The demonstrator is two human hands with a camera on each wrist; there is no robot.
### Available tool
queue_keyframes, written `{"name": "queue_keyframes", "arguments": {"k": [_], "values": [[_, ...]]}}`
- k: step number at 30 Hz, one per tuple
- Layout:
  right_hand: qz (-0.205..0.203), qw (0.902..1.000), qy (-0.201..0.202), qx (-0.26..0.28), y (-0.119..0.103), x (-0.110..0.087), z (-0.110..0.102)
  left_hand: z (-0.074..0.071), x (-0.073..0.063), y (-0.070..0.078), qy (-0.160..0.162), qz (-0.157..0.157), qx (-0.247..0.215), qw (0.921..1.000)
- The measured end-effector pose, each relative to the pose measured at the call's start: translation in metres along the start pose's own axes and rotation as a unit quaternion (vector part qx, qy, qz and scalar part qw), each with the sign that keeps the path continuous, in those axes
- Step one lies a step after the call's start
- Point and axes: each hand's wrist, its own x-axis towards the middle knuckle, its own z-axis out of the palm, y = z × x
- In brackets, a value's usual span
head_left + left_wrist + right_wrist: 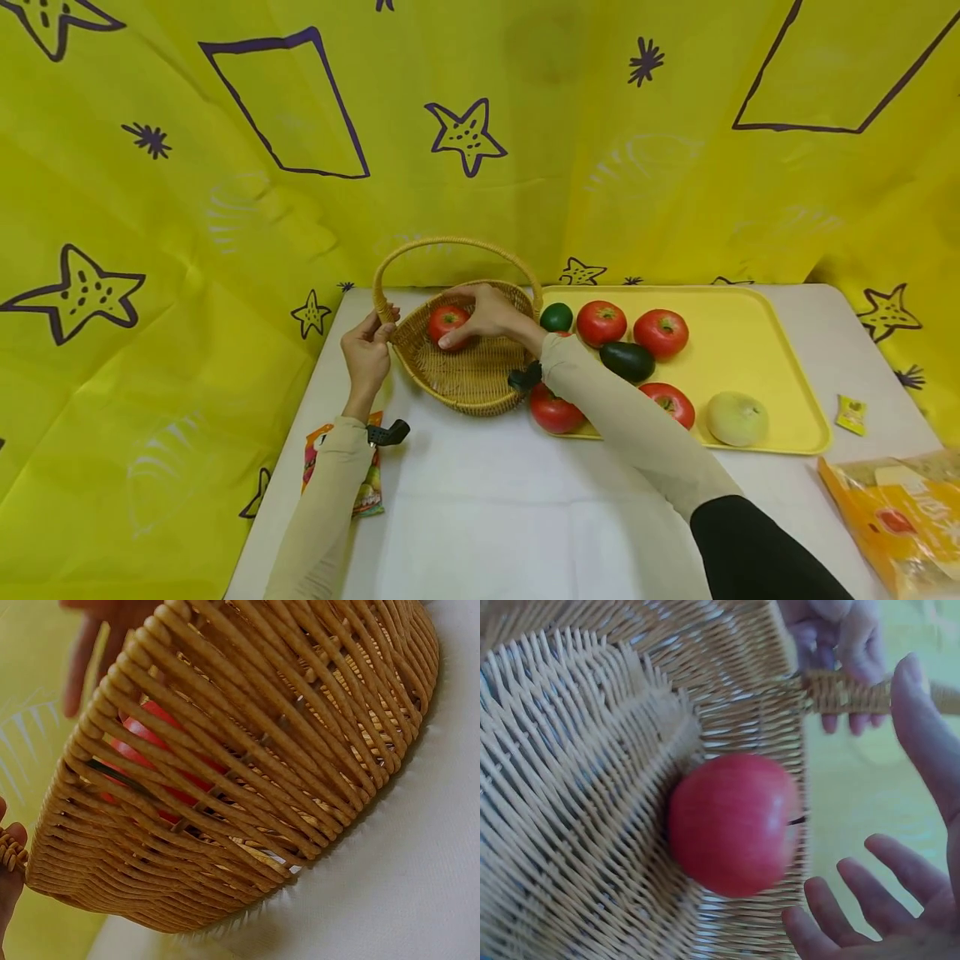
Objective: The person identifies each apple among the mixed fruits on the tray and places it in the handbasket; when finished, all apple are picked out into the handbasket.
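Observation:
My left hand (366, 354) grips the base of the handle (450, 241) of a woven wicker basket (468, 379), at its left end. A red apple (444, 320) lies inside the basket, against the left part of the wall. My right hand (489, 312) is over the basket beside the apple. In the right wrist view its thumb and fingers are spread, apart from the apple (735, 825), whose short dark stem shows. Through the weave (285, 735) in the left wrist view, the apple is partly hidden.
Right of the basket, a yellow tray (787, 367) holds several red fruits (661, 333), a dark green avocado (627, 362), a green fruit (557, 317) and a pale round fruit (737, 418). Packets lie at left (369, 492) and right (900, 525); a small yellow wrapper (851, 415) sits beside the tray.

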Motion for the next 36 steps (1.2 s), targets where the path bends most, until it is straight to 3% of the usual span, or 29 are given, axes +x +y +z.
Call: {"name": "queue_keyframes", "arguments": {"k": [6,14,21,25,32,36], "values": [[-0.054,0.998,-0.023,0.025,-0.017,-0.029,-0.02,0.0,-0.001,0.0,-0.005,0.004,-0.002,1.0],[-0.122,0.9894,-0.07,0.036,-0.022,-0.071,-0.05,0.001,-0.004,0.001,0.0,-0.003,0.005,1.0],[-0.145,0.9831,-0.099,0.051,-0.018,-0.114,-0.075,0.002,-0.003,0.0,0.004,0.004,0.016,0.9999],[-0.141,0.9855,-0.074,0.059,-0.009,-0.14,-0.095,0.003,-0.004,0.0,0.004,0.002,0.013,0.9999],[-0.101,0.9943,0.017,0.031,0.017,-0.179,-0.13,0.003,-0.004,0.0,0.012,0.002,0.008,0.9999],[-0.085,0.9936,0.068,0.032,0.037,-0.196,-0.15,0.004,-0.005,0.001,0.014,0.003,0.007,0.9999]]}}
